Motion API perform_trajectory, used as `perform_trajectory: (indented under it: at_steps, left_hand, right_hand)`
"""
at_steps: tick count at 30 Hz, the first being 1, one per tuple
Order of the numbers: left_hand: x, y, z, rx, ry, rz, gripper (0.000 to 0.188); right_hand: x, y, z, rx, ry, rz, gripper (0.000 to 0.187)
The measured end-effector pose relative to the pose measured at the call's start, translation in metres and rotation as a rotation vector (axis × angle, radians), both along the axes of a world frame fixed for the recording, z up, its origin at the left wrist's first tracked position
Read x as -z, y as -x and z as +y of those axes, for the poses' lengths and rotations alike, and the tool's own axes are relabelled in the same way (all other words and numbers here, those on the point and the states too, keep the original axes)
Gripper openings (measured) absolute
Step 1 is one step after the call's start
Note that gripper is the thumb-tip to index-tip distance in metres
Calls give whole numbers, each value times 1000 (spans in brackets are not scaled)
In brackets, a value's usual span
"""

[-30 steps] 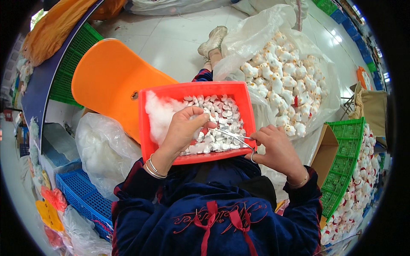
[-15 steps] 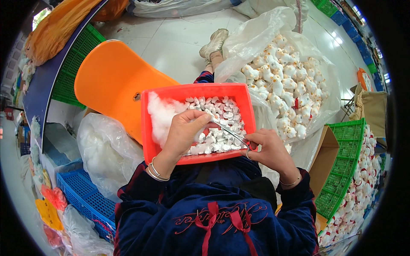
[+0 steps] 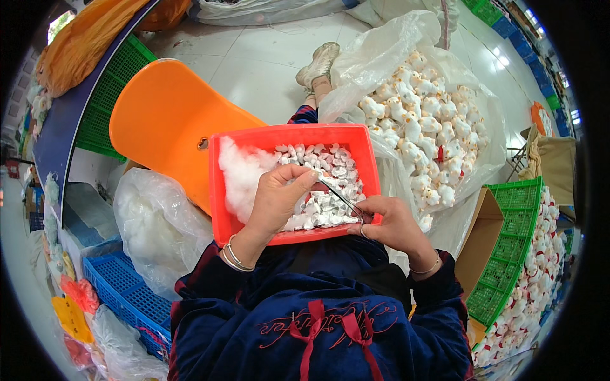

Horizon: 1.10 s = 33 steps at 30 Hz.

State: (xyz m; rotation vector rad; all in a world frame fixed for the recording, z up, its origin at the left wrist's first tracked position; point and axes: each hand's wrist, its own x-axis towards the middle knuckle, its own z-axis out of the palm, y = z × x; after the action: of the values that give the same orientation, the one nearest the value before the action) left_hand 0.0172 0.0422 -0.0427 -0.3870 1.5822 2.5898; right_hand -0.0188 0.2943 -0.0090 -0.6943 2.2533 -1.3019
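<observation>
On my lap rests a red plastic tray [image 3: 294, 131]. White stuffing [image 3: 240, 171] fills its left part, and many small white fabric pieces [image 3: 340, 170] lie across the rest. My right hand [image 3: 395, 222] has fingers in the handle loops of slim metal forceps [image 3: 340, 195], whose jaws point up and left. My left hand [image 3: 279, 193] is closed in a pinch at the forceps' tip, over the tray. A small white piece [image 3: 314, 175] shows between its thumb and fingers, mostly hidden by them.
An orange chair seat [image 3: 175, 124] stands beyond the tray's left side. Next to it are a clear bag of stuffing [image 3: 155, 222] and a blue crate [image 3: 121, 279]. To the right are a large plastic bag of small white plush toys [image 3: 426, 127] and a green crate [image 3: 515, 247].
My right hand has shifted slightly left and turned, so the forceps stand steeper with their handles closer together. My left hand keeps its pinch, nearly in place.
</observation>
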Motion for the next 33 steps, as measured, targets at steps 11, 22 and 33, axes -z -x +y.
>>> perform_trajectory:
  at_steps: [11, 22, 33]
  left_hand:
    - [-1, -7, 2, -58, 113, 33, 12]
    - [-8, -15, 8, -124, 485, 118, 14]
    - [0, -16, 7, -161, 678, 225, 18]
  right_hand:
    - [-1, 5, 1, -79, -59, -153, 41]
    - [10, 2, -3, -115, -44, -207, 54]
    - [11, 1, -7, -37, -70, -296, 35]
